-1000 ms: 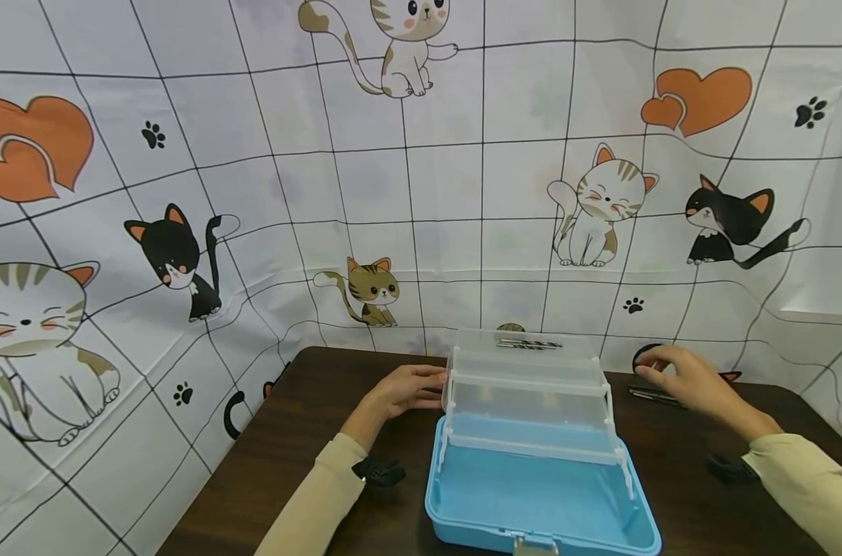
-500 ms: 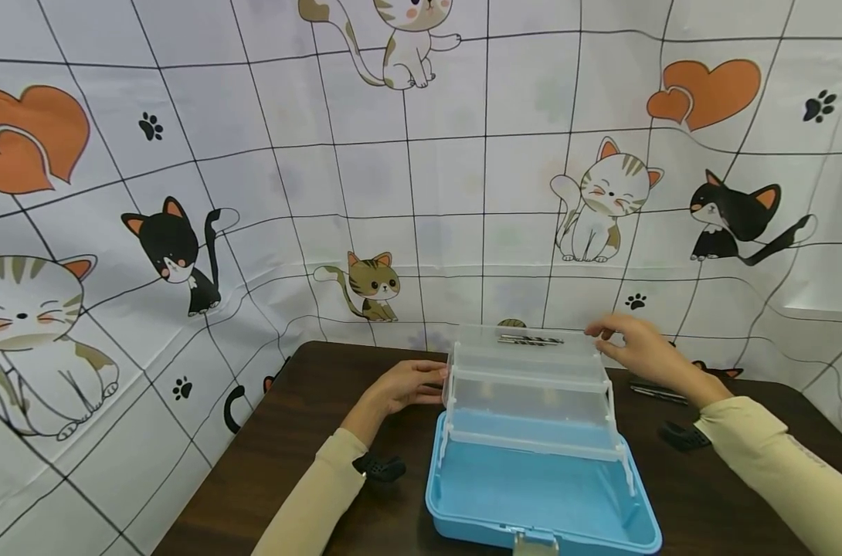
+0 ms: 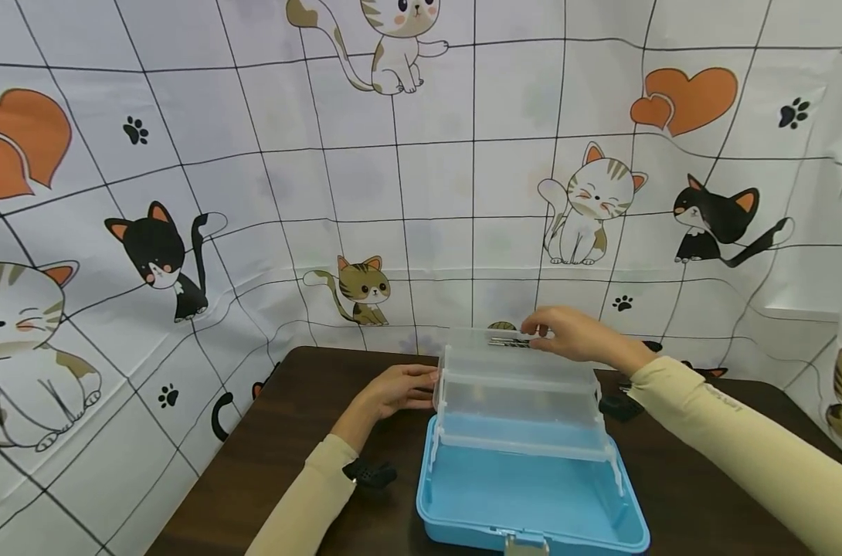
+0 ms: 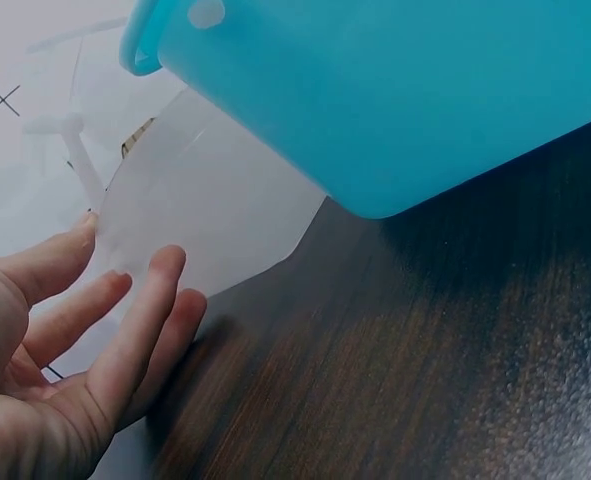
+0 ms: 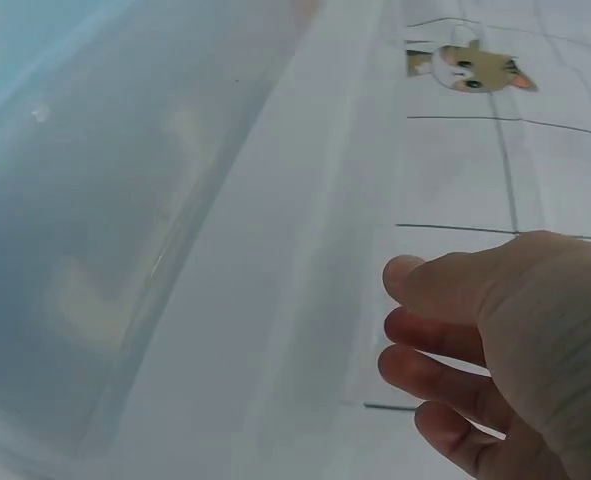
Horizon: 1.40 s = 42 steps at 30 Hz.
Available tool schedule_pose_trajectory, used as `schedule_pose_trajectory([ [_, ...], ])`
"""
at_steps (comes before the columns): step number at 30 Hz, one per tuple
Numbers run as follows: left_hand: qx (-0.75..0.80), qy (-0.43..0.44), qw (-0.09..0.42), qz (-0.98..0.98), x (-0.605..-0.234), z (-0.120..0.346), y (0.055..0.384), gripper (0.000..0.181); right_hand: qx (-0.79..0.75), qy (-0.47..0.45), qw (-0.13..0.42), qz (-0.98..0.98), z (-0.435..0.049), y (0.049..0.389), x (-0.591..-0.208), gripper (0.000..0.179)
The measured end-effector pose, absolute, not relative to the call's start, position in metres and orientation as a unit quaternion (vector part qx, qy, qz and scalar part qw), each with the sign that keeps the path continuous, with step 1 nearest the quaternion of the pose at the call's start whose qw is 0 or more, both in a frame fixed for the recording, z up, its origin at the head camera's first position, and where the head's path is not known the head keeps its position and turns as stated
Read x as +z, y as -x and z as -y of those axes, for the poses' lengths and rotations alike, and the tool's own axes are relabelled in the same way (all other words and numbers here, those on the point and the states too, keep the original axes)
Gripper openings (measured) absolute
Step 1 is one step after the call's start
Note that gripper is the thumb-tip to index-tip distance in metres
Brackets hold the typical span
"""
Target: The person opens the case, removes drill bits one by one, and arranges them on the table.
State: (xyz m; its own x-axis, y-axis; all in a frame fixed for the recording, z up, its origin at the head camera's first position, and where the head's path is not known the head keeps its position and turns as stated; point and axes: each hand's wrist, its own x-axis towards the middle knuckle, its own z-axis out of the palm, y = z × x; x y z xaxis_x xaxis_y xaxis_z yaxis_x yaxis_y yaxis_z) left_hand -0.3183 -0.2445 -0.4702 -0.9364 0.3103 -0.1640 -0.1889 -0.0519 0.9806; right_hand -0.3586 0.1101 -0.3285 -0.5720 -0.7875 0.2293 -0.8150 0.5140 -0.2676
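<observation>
A light-blue toolbox (image 3: 532, 486) stands on the table with its clear lid (image 3: 456, 337) folded back and its white-framed tiered trays (image 3: 518, 398) raised. My left hand (image 3: 400, 386) touches the left edge of the clear lid, thumb tip at the edge and fingers nearly straight in the left wrist view. Twist drill bits (image 3: 507, 342) lie at the top of the raised tiers. Over their right end is my right hand (image 3: 567, 332), fingers loosely bent. In the right wrist view nothing shows between its thumb and fingers.
A dark wooden table (image 3: 282, 463) carries the box, whose front has a latch (image 3: 525, 547). Close behind hangs a white cat-print curtain (image 3: 435, 185). Dark wrist cameras sit on both wrists. My right sleeve (image 3: 727, 440) crosses over the table's right side.
My right hand has moved left from above the table's right side, near more drill bits, to over the box's top tier. My left hand has stayed at the lid's edge.
</observation>
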Motion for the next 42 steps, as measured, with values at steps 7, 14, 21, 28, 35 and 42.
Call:
schedule_pose_trajectory([
  [7,0.726,-0.047,0.181,-0.662,-0.472,0.241,0.319,0.044,0.188,-0.482,0.027,0.855,-0.101,0.369,-0.341,0.018],
  [14,0.726,-0.045,0.175,-0.664,-0.473,0.24,0.32,0.042,0.217,-0.473,0.027,0.854,-0.105,0.369,-0.35,0.019],
  [21,0.723,-0.04,0.169,-0.669,-0.47,0.244,0.32,0.043,0.214,-0.461,0.024,0.861,-0.11,0.369,-0.349,0.016],
  [28,0.725,-0.039,0.169,-0.667,-0.469,0.244,0.319,0.041,0.212,-0.47,0.024,0.857,-0.114,0.37,-0.347,0.014],
  [35,0.723,-0.04,0.168,-0.67,-0.467,0.244,0.319,0.041,0.223,-0.458,0.013,0.861,-0.116,0.371,-0.346,0.013],
  [42,0.726,-0.035,0.171,-0.665,-0.466,0.246,0.318,0.04,0.218,-0.455,0.017,0.863,-0.118,0.371,-0.349,0.013],
])
